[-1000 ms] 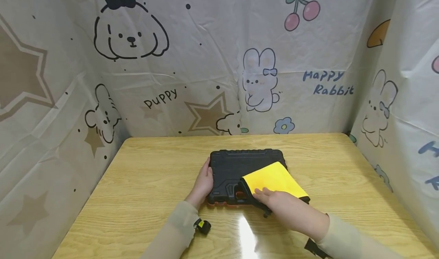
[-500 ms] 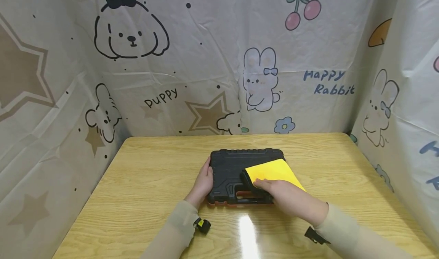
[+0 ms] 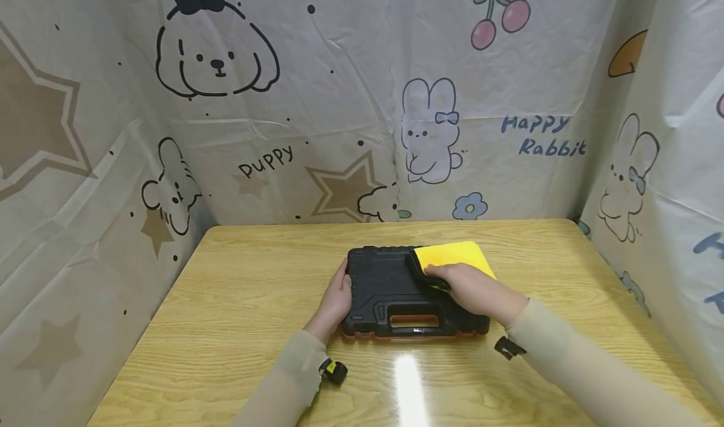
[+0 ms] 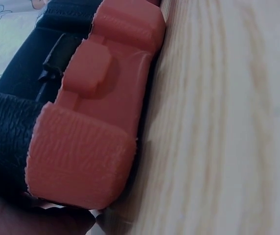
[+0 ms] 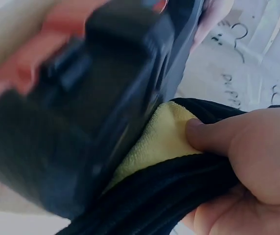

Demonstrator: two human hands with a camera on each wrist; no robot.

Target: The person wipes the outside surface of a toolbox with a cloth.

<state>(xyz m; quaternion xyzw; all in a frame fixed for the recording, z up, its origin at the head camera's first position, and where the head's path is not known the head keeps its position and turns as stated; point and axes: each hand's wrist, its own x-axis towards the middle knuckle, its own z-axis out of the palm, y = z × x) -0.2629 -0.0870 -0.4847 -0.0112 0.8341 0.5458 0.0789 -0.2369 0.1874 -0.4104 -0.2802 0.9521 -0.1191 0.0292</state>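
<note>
A black plastic tool case [image 3: 379,282] with an orange-red lower half [image 4: 101,73] lies flat on the table, its handle toward me. My left hand [image 3: 335,304] holds it at its left side; in the left wrist view part of that hand shows at the case's lower corner. My right hand [image 3: 477,292] grips a yellow cloth [image 3: 452,254] with dark edging over the right part of the lid. In the right wrist view the thumb presses on the cloth's yellow face [image 5: 167,129], with curled fingers below its black fold [image 5: 179,178].
The wood-grain table [image 3: 249,276] reaches back to a printed fabric wall [image 3: 334,112]. More patterned fabric [image 3: 679,163] hangs at both sides. Small black wrist devices [image 3: 335,372] are strapped to both wrists.
My right hand has moved the cloth away from me across the lid, from near the handle to the far right part, uncovering the handle. My left hand has stayed in place.
</note>
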